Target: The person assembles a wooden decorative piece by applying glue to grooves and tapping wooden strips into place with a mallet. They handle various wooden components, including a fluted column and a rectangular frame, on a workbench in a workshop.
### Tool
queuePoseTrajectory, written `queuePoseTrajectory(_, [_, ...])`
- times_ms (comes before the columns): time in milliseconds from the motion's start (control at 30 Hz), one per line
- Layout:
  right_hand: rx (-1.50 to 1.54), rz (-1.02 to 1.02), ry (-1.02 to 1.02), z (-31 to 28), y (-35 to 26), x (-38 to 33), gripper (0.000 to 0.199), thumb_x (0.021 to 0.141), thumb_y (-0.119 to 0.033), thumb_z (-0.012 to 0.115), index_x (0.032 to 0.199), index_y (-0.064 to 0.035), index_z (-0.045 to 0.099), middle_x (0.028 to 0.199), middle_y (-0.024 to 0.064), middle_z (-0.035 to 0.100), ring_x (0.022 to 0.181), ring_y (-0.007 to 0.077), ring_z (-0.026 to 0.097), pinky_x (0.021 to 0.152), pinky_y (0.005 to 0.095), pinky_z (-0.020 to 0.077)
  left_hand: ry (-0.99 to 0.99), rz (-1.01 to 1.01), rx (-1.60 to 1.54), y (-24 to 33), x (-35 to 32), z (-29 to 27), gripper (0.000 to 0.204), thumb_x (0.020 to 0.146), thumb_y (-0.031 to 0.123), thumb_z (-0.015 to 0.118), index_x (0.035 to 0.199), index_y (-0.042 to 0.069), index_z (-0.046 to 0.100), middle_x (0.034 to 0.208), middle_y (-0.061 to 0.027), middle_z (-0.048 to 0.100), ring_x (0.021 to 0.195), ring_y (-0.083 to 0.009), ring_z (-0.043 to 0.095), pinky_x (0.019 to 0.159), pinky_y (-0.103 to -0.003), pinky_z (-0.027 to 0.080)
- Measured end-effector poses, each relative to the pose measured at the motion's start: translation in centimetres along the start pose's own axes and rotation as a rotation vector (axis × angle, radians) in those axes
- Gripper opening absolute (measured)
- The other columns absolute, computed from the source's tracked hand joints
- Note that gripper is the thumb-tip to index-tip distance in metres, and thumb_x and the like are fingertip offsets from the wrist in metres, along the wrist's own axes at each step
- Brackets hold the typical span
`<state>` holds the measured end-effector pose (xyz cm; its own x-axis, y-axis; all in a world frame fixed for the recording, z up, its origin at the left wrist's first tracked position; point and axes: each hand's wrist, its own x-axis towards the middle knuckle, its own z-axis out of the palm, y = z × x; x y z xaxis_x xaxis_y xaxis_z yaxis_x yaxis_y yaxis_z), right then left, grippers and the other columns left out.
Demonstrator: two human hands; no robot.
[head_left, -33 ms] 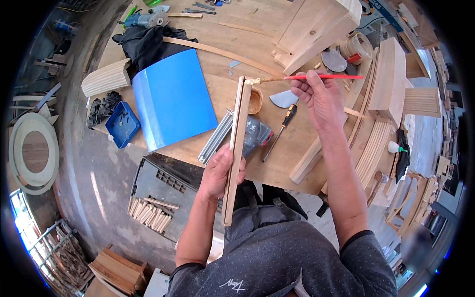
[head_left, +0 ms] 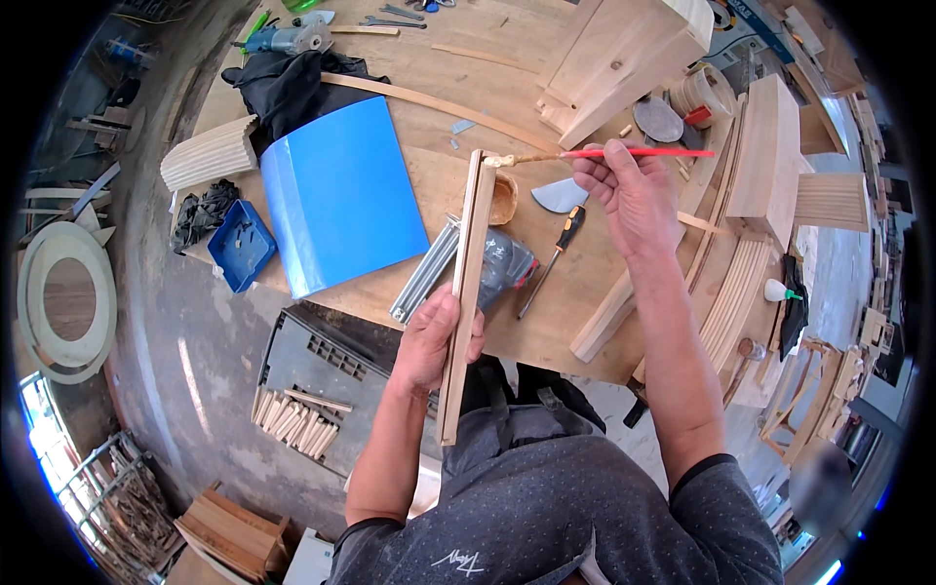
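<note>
Left hand (head_left: 429,341): clenched around the lower part of a long wooden strip (head_left: 466,283), held over the near edge of the worktop (head_left: 409,49). The strip's long axis runs from the person's lap away toward the worktop's middle, far end uppermost.

Right hand (head_left: 634,195): grasping a red-handled brush (head_left: 634,152) by its shaft, fingers pinched. The brush lies crosswise, at a right angle to the strip, its bristle tip touching the strip's far end. The right hand sits to the right of that end; the left hand is well apart from it, near the strip's other end.

Nearby on the worktop: small brown bowl (head_left: 503,198) just beside the strip's far end, screwdriver (head_left: 552,255), blue sheet (head_left: 341,195) toward the left edge, wooden cabinet piece (head_left: 624,58) at the far edge.
</note>
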<state>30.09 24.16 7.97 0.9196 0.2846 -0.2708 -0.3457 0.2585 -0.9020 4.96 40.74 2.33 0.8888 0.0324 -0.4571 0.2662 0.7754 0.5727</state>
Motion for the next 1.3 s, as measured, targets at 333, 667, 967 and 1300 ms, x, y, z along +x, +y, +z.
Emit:
queuePoseTrajectory(333, [-0.022,0.006,0.072,0.0,0.3,0.8,0.023,0.102,-0.016,0.063,0.107,0.0069,0.062,0.096,0.0169,0.071,0.084,0.0219,0.073,0.074,0.0308,0.0645,-0.011,-0.014,0.018,0.6,0.2,0.0,0.048,0.106,0.043,0.055,0.135,0.005,0.055,0.083,-0.0061,0.062,0.061,-0.015,0.058,0.054,-0.026,0.047])
queuePoseTrajectory(667, [-0.262,-0.256,-0.033,1.6,-0.8,-1.0,0.016,0.103,-0.008,0.06,0.108,0.0065,0.064,0.101,0.0162,0.073,0.091,0.0196,0.074,0.082,0.0312,0.064,-0.015,-0.02,0.0,0.6,0.6,-0.4,0.05,0.105,0.043,0.057,0.138,0.005,0.055,0.085,-0.0065,0.062,0.061,-0.0148,0.057,0.055,-0.026,0.048])
queuePoseTrajectory(967, [-0.396,-0.277,-0.018,2.3,-1.6,-1.5,0.012,0.102,-0.008,0.063,0.104,0.0041,0.063,0.098,0.0125,0.073,0.088,0.018,0.074,0.08,0.0303,0.0642,0.052,-0.022,0.186,0.4,0.9,-0.3,0.047,0.107,0.039,0.054,0.139,0.005,0.055,0.082,-0.0045,0.062,0.062,-0.0133,0.059,0.055,-0.025,0.048])
queuePoseTrajectory(1300, [-0.216,-0.109,0.121,0.3,-0.4,-0.8,0.019,0.103,-0.011,0.062,0.106,0.0074,0.063,0.095,0.0175,0.072,0.085,0.0209,0.075,0.077,0.0301,0.0649,0.092,-0.021,0.351,0.5,0.8,0.4,0.028,0.11,0.03,0.049,0.11,0.005,0.061,0.081,-0.0012,0.062,0.063,-0.009,0.059,0.057,-0.025,0.047])
